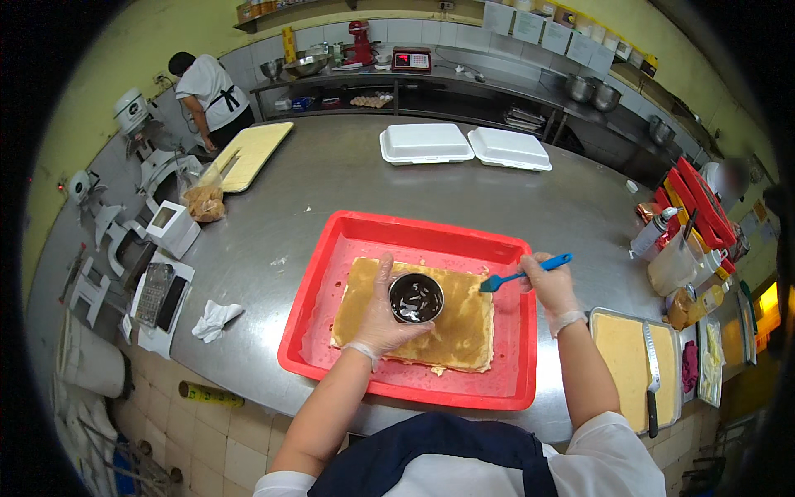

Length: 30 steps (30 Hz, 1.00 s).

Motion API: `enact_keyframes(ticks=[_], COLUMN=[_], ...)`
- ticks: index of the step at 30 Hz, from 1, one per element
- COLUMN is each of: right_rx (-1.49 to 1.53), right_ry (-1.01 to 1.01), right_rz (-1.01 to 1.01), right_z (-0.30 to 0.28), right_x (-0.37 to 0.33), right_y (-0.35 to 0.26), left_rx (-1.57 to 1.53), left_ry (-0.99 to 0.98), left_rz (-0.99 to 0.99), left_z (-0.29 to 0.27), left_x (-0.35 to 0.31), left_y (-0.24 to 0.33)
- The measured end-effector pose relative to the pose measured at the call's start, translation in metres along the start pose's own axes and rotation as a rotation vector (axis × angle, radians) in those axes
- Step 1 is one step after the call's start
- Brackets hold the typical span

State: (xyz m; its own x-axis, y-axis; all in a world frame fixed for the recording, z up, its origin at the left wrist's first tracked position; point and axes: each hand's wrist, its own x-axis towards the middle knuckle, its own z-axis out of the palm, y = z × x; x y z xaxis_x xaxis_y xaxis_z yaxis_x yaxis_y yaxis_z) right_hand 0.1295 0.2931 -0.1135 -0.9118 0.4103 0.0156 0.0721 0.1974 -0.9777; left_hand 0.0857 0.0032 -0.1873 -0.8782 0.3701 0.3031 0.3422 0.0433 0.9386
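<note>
A rectangular sheet cake with a browned, patchy top lies inside a large red tray. Over the cake's middle, my left hand, in a clear glove, is wrapped round a small metal cup of dark, glossy liquid. My gloved right hand grips a blue pastry brush by its handle, above the tray's right side. The brush's bristles point left, at the cake's far right corner; whether they touch it I cannot tell.
Two white foam boxes stand at the far side of the steel table. On the right, a tray of pale sheet cake carries a bread knife. A yellow sheet, a bag and a crumpled tissue lie left. Another person stands behind.
</note>
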Motion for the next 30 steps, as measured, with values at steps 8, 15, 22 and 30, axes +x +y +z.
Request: enact_keyframes(ticks=[8,15,22,30], right_rx=[0.036,0.016,0.069,-0.049], right_ry=[0.026,-0.140,-0.091,-0.044], right_rz=[0.086,0.165,0.155,0.159], right_z=[-0.003,0.002,0.005,-0.005], right_x=[0.019,0.025,0.025,0.017], right_y=[0.044,0.040,0.037,0.024], left_rx=[0.047,0.005,0.020,0.082], left_ry=[0.013,0.022,0.036,0.021], left_rz=[0.012,-0.009,0.003,0.016], left_z=[-0.002,-0.001,-0.001,-0.003], left_x=[-0.003,-0.003,-0.004,-0.004], left_y=[0.001,-0.001,0.004,0.003])
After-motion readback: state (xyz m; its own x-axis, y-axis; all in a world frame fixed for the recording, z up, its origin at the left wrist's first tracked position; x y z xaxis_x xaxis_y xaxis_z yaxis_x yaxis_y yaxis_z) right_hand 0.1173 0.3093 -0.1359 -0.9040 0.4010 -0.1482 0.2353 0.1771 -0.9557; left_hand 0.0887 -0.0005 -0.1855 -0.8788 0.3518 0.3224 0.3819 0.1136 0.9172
